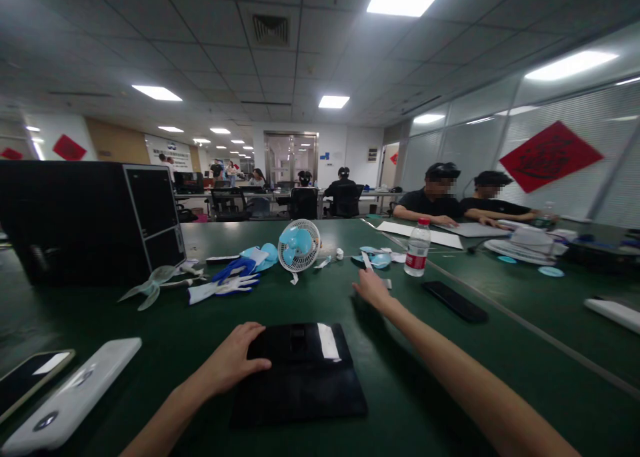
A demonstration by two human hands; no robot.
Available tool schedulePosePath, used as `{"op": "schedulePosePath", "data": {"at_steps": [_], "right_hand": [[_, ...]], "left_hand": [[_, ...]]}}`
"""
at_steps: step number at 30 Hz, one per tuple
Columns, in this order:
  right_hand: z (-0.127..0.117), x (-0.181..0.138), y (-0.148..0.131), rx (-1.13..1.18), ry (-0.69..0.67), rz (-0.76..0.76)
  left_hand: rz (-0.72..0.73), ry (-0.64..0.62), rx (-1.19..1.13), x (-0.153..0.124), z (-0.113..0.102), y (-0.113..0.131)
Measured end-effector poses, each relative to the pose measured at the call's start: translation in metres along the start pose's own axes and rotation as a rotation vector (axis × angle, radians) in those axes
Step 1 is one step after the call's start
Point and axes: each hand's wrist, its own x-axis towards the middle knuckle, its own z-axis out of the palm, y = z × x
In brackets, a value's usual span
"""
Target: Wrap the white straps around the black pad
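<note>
A flat black panel (300, 390) with a small recess and a white label near its far edge lies on the green table in front of me. My left hand (233, 358) holds its far left corner, thumb on top and fingers along the edge. Stretched forward, my right hand (373, 289) has its fingers curled beside a white strip (367, 261). Whether that strip is in its grasp is unclear, since the hand hides the fingertips. Just beyond are light-blue fan blades (379, 260). A small white-and-blue fan (299, 245) stands further left.
A black computer case (75, 224) stands at left, near clear fan blades (153, 287) and blue-white gloves (227, 280). A water bottle (417, 249) and black phone (455, 301) are at right. A white device (75, 397) lies front left. Two people sit across at right.
</note>
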Motion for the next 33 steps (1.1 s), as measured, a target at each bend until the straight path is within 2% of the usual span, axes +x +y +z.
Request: {"op": "schedulePosePath", "data": {"at_steps": [3, 6, 11, 15, 18, 22, 26, 30, 33], "right_hand": [[0.008, 0.016, 0.033, -0.035, -0.012, 0.153], [0.014, 0.022, 0.047, -0.054, -0.031, 0.216], [0.014, 0.024, 0.052, -0.064, -0.053, 0.217], [0.004, 0.02, 0.06, -0.075, -0.047, 0.207], [-0.01, 0.016, 0.071, -0.094, 0.027, 0.201], [-0.033, 0.002, 0.08, -0.113, 0.207, 0.174], [-0.057, -0.028, 0.07, -0.052, 0.33, 0.07], [-0.078, -0.07, 0.042, 0.159, 0.345, -0.104], [-0.089, -0.099, 0.014, 0.387, 0.25, -0.238]], "left_hand": [[-0.006, 0.001, -0.025, -0.001, -0.002, 0.003], [-0.001, 0.001, -0.039, -0.004, -0.005, 0.01], [0.01, 0.014, -0.037, -0.006, -0.007, 0.015], [0.024, 0.029, -0.041, -0.004, -0.004, 0.009], [0.02, 0.027, -0.05, -0.001, -0.001, 0.003], [0.048, 0.044, -0.045, 0.001, 0.001, -0.002], [0.072, 0.061, -0.037, 0.001, 0.001, -0.001], [0.06, 0.087, -0.03, 0.0, 0.0, 0.0], [0.043, 0.285, -0.024, 0.004, -0.004, -0.002]]}}
